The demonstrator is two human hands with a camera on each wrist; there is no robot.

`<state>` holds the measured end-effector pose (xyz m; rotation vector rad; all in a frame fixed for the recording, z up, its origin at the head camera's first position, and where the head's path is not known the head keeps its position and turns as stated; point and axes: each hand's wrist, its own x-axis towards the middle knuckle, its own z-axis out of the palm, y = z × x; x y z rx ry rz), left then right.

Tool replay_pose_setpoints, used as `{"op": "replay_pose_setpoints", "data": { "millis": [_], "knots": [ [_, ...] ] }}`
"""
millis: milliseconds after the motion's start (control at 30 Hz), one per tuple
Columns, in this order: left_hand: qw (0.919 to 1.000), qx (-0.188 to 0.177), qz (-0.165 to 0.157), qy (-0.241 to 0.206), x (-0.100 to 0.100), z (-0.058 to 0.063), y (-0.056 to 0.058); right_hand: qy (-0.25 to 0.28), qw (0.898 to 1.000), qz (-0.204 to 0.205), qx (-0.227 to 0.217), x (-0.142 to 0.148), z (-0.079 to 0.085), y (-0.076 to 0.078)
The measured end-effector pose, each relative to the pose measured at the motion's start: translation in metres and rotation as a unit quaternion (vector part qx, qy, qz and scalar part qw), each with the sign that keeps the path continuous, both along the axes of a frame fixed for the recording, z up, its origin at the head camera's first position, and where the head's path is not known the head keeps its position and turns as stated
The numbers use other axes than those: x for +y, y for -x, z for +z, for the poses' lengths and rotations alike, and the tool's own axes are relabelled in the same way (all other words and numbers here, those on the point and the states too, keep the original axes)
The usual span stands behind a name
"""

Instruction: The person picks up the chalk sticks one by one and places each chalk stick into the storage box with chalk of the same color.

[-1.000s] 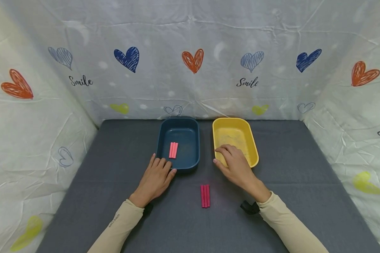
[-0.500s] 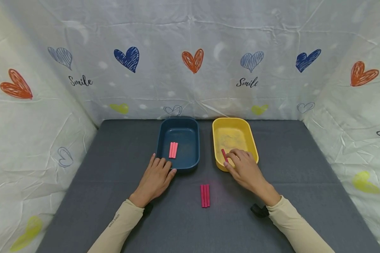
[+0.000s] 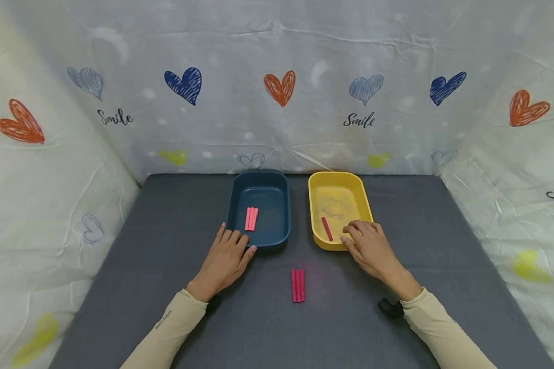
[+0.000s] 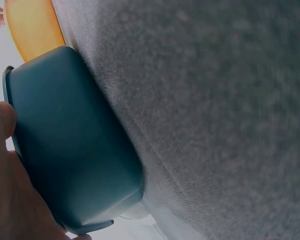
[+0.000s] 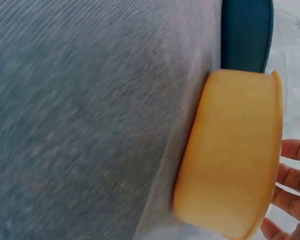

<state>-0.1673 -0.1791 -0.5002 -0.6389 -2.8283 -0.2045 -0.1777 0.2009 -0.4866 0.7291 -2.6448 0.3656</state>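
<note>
My left hand rests its fingers on the near left rim of a dark blue tray; in the left wrist view the thumb touches the tray's edge. Light pink chalk-like sticks lie side by side in that tray. Over the near right corner of a yellow tray is my right hand, fingers relaxed and holding nothing. One dark red stick lies slanted on the yellow tray's floor, left of that hand. The right wrist view shows those fingers spread at the tray's rim.
Three dark pink sticks lie together on the grey tablecloth, nearer than both trays and between the forearms. A white curtain with printed hearts stands behind the table and along both sides.
My right hand moved right over the yellow tray and let go of the dark red stick, which now lies in it. The left hand stayed on the blue tray.
</note>
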Motion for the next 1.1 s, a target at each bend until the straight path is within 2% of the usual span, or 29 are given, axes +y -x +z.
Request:
{"op": "replay_pose_setpoints", "data": {
  "millis": [433, 733, 933, 1100],
  "knots": [
    [1.0000, -0.006, 0.004, 0.000, 0.000, 0.001, -0.001, -0.035, 0.999, 0.011, 0.002, 0.017, -0.005, 0.002],
    [0.9999, -0.013, 0.005, 0.003, 0.000, 0.002, 0.000, -0.030, 0.999, 0.023, 0.014, 0.024, -0.009, 0.003],
    [1.0000, -0.002, -0.002, -0.002, -0.001, 0.001, 0.000, -0.038, 0.999, 0.032, 0.017, 0.025, -0.011, 0.004],
    [1.0000, 0.003, -0.005, -0.003, -0.001, 0.002, 0.000, -0.042, 0.998, 0.036, 0.002, 0.028, -0.014, 0.004]
  ]
}}
